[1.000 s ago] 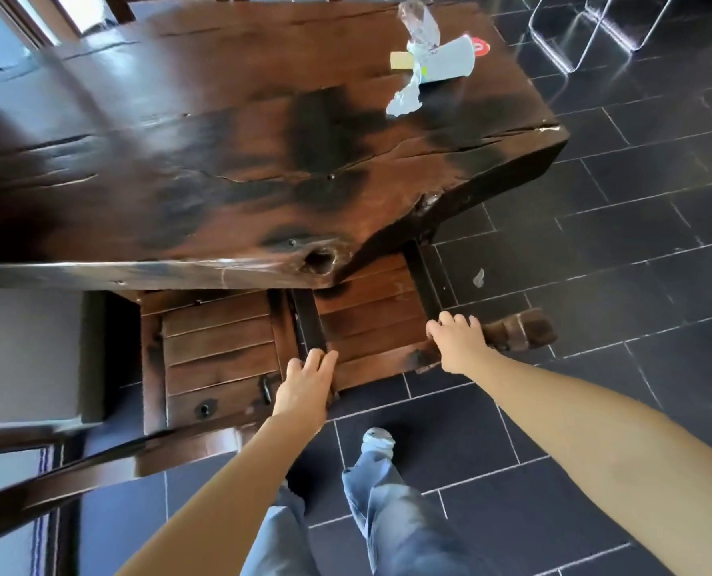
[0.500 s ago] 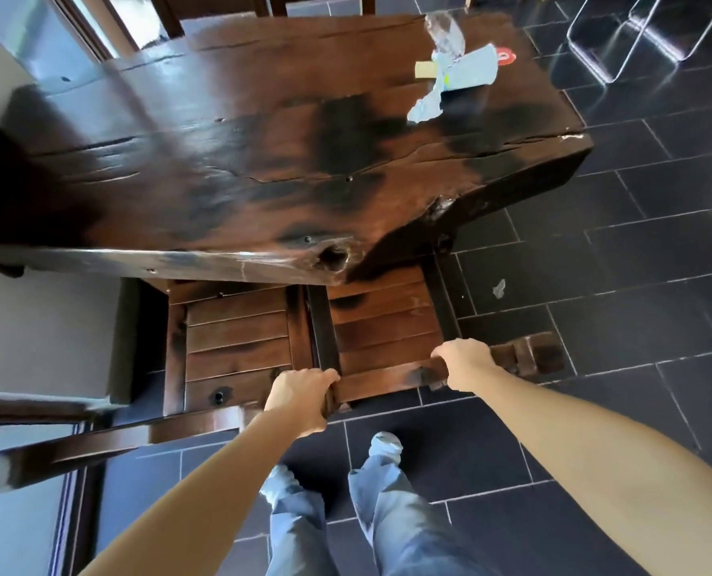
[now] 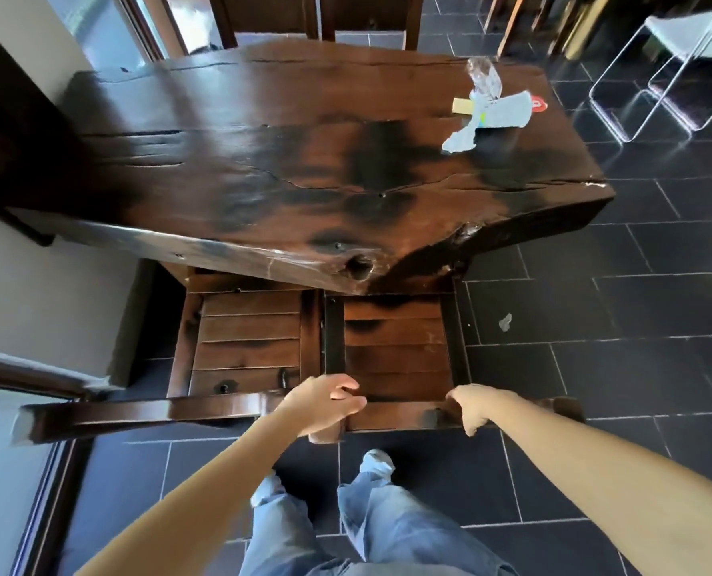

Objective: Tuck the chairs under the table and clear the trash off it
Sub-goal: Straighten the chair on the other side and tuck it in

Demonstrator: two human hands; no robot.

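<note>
A dark slab-wood table (image 3: pixel 263 160) fills the upper view. Two dark wooden chairs stand at its near edge with their seats partly under the top: a left chair (image 3: pixel 246 342) and a right chair (image 3: pixel 396 347). My left hand (image 3: pixel 325 405) grips the left end of the right chair's backrest rail. My right hand (image 3: pixel 470 405) grips the same rail further right. Trash lies on the table's far right corner: crumpled grey paper (image 3: pixel 491 118), a clear plastic wrapper (image 3: pixel 483 76), a yellow scrap (image 3: pixel 462 106) and a red piece (image 3: pixel 538 104).
A small paper scrap (image 3: pixel 505 322) lies on the dark tiled floor right of the chairs. Another wooden chair (image 3: pixel 317 14) stands at the table's far end. Chrome-framed chairs (image 3: pixel 657 76) are at the upper right. A wall and glass door (image 3: pixel 13 471) bound the left.
The right chair has slid further under the table, its seat now straight beside the left chair. Both hands followed on its backrest rail, and my view has risen and moved back.
</note>
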